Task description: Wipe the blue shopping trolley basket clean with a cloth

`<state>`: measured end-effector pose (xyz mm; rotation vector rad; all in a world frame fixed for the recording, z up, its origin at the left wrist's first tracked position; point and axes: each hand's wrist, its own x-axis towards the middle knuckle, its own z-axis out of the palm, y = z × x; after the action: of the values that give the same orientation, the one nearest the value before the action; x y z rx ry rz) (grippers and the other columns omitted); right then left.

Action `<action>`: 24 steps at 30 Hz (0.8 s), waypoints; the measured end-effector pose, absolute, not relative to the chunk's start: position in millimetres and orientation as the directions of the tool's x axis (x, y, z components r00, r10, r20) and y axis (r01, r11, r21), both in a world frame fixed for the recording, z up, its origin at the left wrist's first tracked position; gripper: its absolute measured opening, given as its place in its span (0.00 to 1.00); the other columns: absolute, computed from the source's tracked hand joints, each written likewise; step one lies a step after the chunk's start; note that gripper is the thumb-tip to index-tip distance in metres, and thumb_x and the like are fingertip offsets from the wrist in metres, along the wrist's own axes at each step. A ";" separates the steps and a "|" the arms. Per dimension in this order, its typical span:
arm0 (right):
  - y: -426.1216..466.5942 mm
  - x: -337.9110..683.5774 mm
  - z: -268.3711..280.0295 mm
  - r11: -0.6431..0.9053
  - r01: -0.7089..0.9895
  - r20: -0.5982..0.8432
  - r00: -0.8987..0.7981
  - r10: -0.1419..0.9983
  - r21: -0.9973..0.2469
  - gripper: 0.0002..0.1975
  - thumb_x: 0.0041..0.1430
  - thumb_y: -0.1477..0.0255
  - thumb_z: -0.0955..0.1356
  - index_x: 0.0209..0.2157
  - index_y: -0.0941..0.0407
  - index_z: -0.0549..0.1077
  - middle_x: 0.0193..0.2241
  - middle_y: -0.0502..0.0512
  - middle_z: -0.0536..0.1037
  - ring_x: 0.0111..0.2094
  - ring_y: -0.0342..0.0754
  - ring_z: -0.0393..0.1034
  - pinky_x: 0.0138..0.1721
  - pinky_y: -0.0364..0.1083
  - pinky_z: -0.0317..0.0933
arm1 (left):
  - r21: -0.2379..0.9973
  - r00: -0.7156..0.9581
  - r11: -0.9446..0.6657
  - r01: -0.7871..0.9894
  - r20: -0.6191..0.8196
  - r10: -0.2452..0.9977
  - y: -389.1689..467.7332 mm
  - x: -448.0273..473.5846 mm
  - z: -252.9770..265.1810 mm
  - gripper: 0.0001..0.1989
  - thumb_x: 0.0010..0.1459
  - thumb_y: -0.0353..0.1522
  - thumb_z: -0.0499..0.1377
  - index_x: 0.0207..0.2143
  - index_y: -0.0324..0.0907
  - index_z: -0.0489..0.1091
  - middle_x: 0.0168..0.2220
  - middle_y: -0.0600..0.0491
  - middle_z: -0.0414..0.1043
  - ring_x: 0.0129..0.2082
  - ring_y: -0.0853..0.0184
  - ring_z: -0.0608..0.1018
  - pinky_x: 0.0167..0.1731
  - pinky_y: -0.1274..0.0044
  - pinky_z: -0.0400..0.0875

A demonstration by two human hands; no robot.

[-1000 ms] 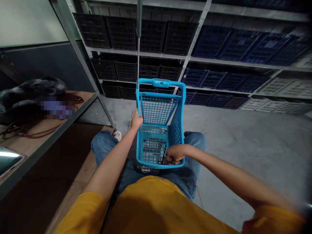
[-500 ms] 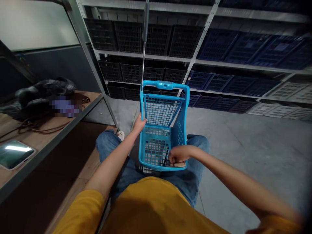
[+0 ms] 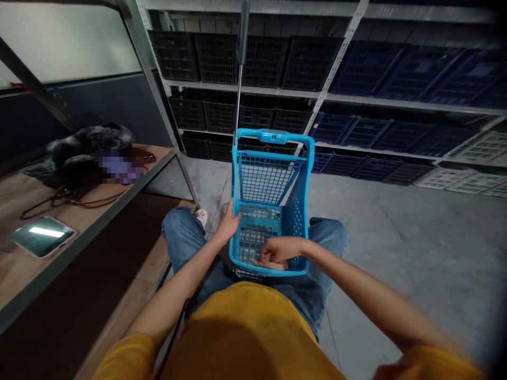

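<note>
A blue plastic shopping basket (image 3: 310,179) with grid walls stands upright between my knees, its long metal pull handle (image 3: 239,87) extended upward. My left hand (image 3: 228,221) grips the basket's left rim, thumb over the inside edge. My right hand (image 3: 277,249) is inside the basket near its front rim, fingers curled closed. Under those fingers shows a small tan thing (image 3: 276,265), blurred, whose kind I cannot make out.
To my left is a metal-framed workbench (image 3: 99,221) carrying a tablet (image 3: 43,236), dark checked fabric (image 3: 85,145) and a brown strap. Ahead stand shelves with black crates (image 3: 216,58), blue crates (image 3: 423,74) and white crates (image 3: 455,182). Grey floor lies right.
My right hand has moved left along the inside front of the basket with the tan thing. My left hand has slid lower on the left rim. The view has shifted slightly.
</note>
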<state>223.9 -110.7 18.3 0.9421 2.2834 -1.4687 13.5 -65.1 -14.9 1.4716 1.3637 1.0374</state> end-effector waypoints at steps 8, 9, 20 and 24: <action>-109.5 204.2 14.7 0.435 0.696 -0.555 -0.718 0.420 -0.572 0.18 0.46 0.84 0.66 0.39 0.60 0.80 0.29 0.50 0.80 0.27 0.42 0.68 0.29 0.38 0.56 | 0.957 0.057 -0.204 0.207 0.196 0.979 -53.9 21.6 -9.9 0.33 0.55 0.22 0.53 0.64 0.46 0.62 0.60 0.54 0.70 0.61 0.61 0.70 0.64 0.68 0.62; -108.0 188.4 9.2 0.429 0.700 -0.506 -0.712 0.488 -0.571 0.18 0.48 0.84 0.65 0.39 0.59 0.80 0.30 0.51 0.80 0.28 0.43 0.68 0.30 0.39 0.57 | 0.953 0.055 -0.216 0.213 0.209 0.976 -50.7 21.1 -7.9 0.33 0.54 0.21 0.54 0.63 0.45 0.64 0.59 0.54 0.71 0.61 0.60 0.70 0.63 0.68 0.62; -67.3 258.9 7.7 0.399 0.804 -0.624 -0.595 0.508 -0.442 0.10 0.43 0.84 0.68 0.27 0.59 0.80 0.19 0.47 0.75 0.22 0.41 0.61 0.28 0.40 0.53 | 0.935 -0.039 -0.215 0.281 0.235 0.971 -9.9 22.7 -24.3 0.32 0.53 0.21 0.53 0.62 0.43 0.65 0.56 0.51 0.74 0.53 0.61 0.76 0.58 0.69 0.68; -48.9 227.1 -1.7 0.338 0.811 -0.569 -0.578 0.585 -0.477 0.08 0.42 0.84 0.68 0.23 0.59 0.78 0.17 0.46 0.72 0.22 0.41 0.60 0.27 0.40 0.52 | 0.937 -0.087 -0.167 0.307 0.202 0.975 -2.0 32.4 -29.2 0.33 0.55 0.21 0.52 0.65 0.43 0.61 0.59 0.49 0.71 0.58 0.59 0.72 0.61 0.67 0.63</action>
<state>227.1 -48.9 -1.7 1.2475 2.3107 -1.0838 32.4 -2.0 -29.2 1.5210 1.4286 1.2812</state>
